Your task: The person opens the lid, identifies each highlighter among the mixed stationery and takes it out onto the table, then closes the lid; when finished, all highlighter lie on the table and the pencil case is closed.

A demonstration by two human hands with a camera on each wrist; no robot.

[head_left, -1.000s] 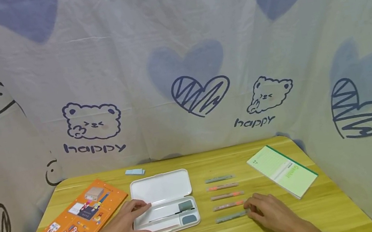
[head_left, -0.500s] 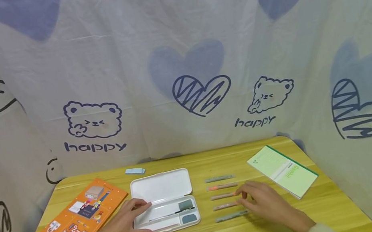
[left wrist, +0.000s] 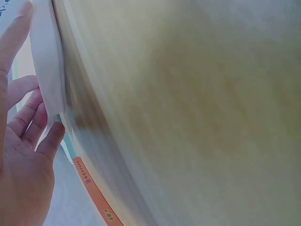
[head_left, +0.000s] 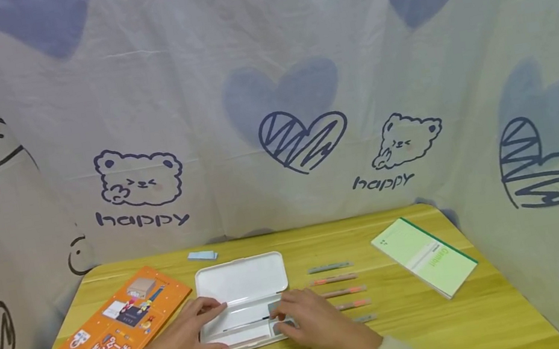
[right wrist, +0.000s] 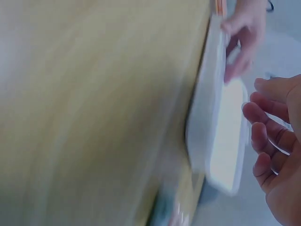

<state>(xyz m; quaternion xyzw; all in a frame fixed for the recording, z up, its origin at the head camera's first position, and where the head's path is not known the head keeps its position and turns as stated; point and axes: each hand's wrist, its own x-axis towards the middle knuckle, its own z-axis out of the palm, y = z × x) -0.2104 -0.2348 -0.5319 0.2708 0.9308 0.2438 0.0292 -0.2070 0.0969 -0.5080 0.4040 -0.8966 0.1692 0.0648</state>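
Note:
A white pencil case (head_left: 240, 279) lies with its lid folded back on the table. My left hand (head_left: 190, 338) grips its left end, thumb at the front edge and fingers near the hinge. Over the case's right end is my right hand (head_left: 316, 324), fingers loosely bent. The right wrist view shows nothing between the fingers of that hand (right wrist: 282, 136), held apart from the case (right wrist: 204, 113). A thin dark-tipped stick (head_left: 259, 320) and a grey-green block (head_left: 272, 308) lie inside, the block partly hidden by my right hand.
Several slim pens, including a grey-green one (head_left: 330, 267) and an orange-marked one (head_left: 334, 279), lie in a column right of the case. An orange booklet (head_left: 127, 323) is at left, a green notepad (head_left: 424, 258) at right, a pale blue strip (head_left: 203, 255) behind.
My right hand first shifted up along the pens' right ends, then moved left across them to the case's right end. The pens still lie in their column. My left hand has stayed put.

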